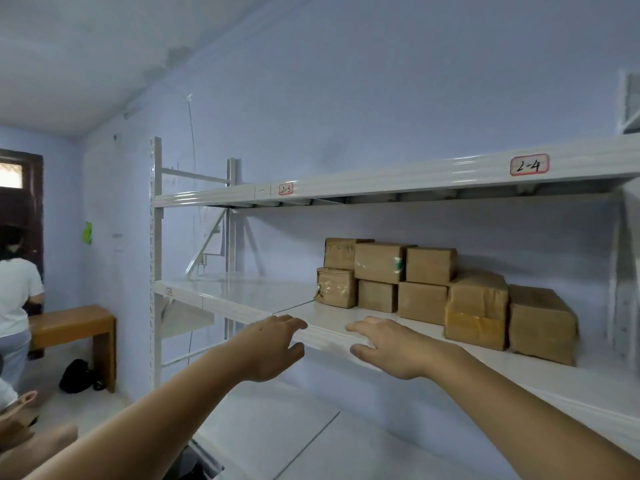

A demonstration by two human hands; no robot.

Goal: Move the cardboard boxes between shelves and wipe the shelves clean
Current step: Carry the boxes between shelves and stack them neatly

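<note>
Several brown cardboard boxes [426,289] stand stacked in two layers toward the back right of the white middle shelf [242,296]. Two larger boxes [540,323] sit at the right end of the group. My left hand [273,348] reaches out at the shelf's front edge with fingers extended, holding nothing. My right hand [388,346] is stretched beside it over the same edge, fingers straight and empty. Both hands are well short of the boxes. No cloth is in view.
The upper shelf [398,183] carries labels 2-3 and 2-4. A lower shelf [277,431] lies beneath my arms. At left, a person in a white shirt [15,299] stands by a wooden bench [74,327], with a black bag [76,375] on the floor.
</note>
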